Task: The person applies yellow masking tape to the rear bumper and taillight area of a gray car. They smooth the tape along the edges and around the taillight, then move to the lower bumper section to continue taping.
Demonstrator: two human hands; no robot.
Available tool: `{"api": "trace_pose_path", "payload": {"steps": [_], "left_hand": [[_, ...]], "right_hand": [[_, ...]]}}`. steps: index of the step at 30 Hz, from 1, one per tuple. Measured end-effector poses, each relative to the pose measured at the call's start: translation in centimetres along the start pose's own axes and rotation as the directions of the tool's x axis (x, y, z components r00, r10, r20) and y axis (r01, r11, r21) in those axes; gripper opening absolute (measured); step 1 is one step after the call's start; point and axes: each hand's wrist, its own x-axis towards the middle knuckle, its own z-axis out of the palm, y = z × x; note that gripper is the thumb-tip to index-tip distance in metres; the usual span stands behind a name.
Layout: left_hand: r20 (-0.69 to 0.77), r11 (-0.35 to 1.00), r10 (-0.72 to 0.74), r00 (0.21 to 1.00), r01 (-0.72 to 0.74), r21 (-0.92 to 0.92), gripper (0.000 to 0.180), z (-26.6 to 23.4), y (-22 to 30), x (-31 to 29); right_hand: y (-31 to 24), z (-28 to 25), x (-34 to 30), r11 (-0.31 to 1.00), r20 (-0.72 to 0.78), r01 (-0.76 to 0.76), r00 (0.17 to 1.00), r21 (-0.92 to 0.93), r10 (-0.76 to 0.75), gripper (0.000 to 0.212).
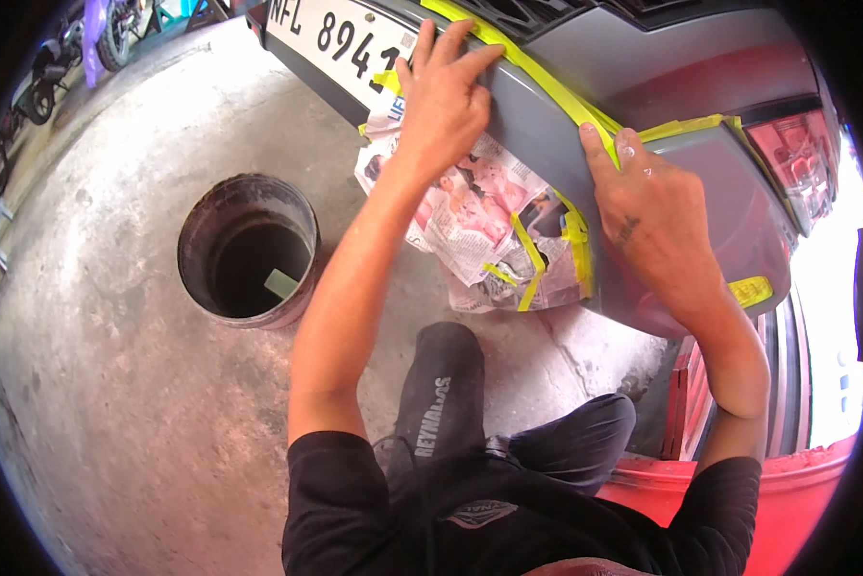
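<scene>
My left hand [446, 101] rests on a grey car bumper [537, 120], its fingers spread, with fingertips on a strip of yellow masking tape [546, 84] along the bumper's upper edge. Farther right, my right hand [657, 206] lies against the bumper's corner. Its index and middle fingers stretch out beside the tape where two strips meet, and its other fingers are partly hidden. Printed newspaper [479, 206] covers the bumper's lower part, held with more yellow tape. Under my left fingers sits the edge of a white licence plate [330, 43].
A dark round bucket [191, 226] stands on the concrete floor [95, 336] to the left, a pale green piece inside it. A red tail light [796, 154] is at the right. A red tub [787, 490] stands near my right arm. Motorcycle wheels [114, 43] show far left.
</scene>
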Motion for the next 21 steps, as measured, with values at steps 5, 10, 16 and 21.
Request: {"api": "trace_pose_path", "payload": {"steps": [5,10,16,21], "left_hand": [[-0.06,0.992,-0.119,0.991,0.117,-0.038,0.045,1.5,2.3,-0.7],[-0.083,0.997,-0.075,0.994,0.076,0.0,0.041,1.9,2.7,-0.1],[-0.075,0.991,-0.102,0.992,0.095,-0.094,0.038,2.3,3.0,-0.6],[-0.092,0.993,-0.06,0.994,0.051,-0.104,0.036,1.8,2.3,-0.7]], "right_hand": [[-0.6,-0.5,-0.2,0.999,0.036,-0.036,0.999,0.011,0.035,0.053],[-1.2,-1.2,0.0,0.995,-0.021,0.01,1.0,0.099,-0.008,0.05],[-0.6,-0.8,-0.7,0.997,-0.044,0.015,0.999,0.08,-0.012,0.047],[-1.1,-0.6,-0.5,0.992,-0.087,0.0,0.996,0.127,0.011,0.047]]}}
